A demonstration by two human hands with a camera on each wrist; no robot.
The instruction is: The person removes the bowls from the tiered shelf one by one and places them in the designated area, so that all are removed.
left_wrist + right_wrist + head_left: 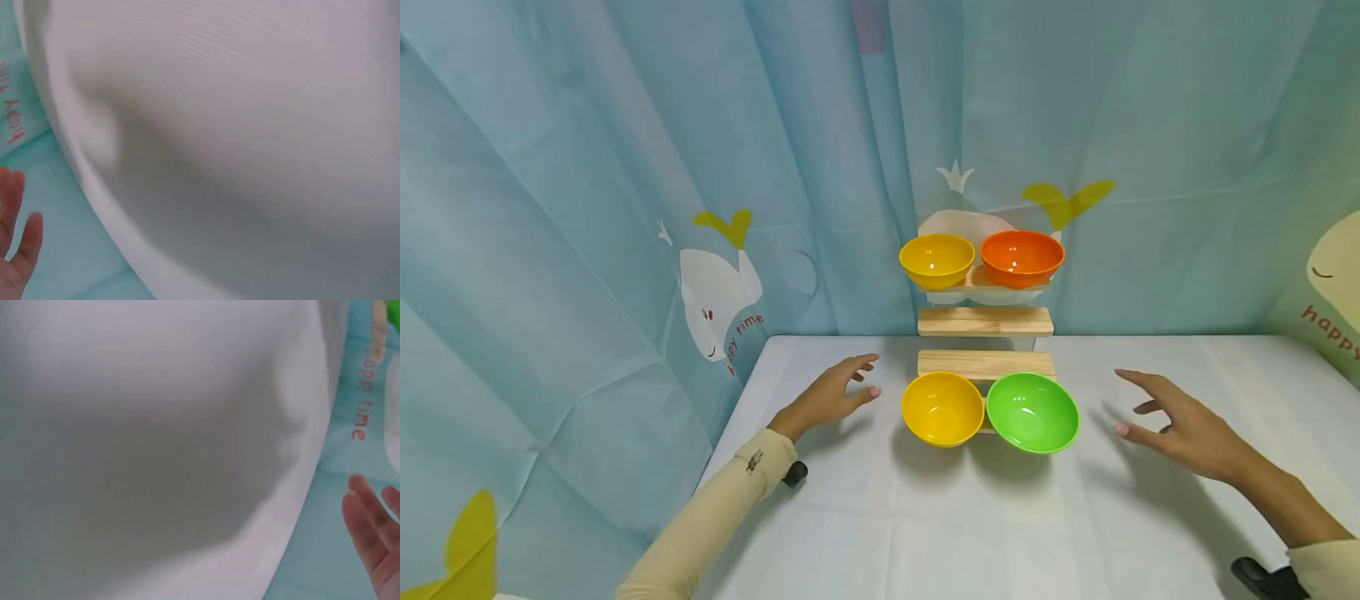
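In the head view a wooden stepped rack (985,322) stands at the back of the table. Its top step bears a yellow bowl (937,260) and, to the right of it, an orange bowl (1022,258). At the lowest level sit a second yellow bowl (942,408) and a green bowl (1033,412), side by side. My left hand (831,392) hovers left of the lower yellow bowl, fingers loosely extended and holding nothing. To the right of the green bowl, my right hand (1187,425) is held above the table, likewise holding nothing and apart from the bowls.
A white cloth (880,533) covers the table. Behind and to the left hangs a light blue curtain (820,167) printed with whales. The rack's two middle steps carry no bowls. Dark straps show at both wrists.
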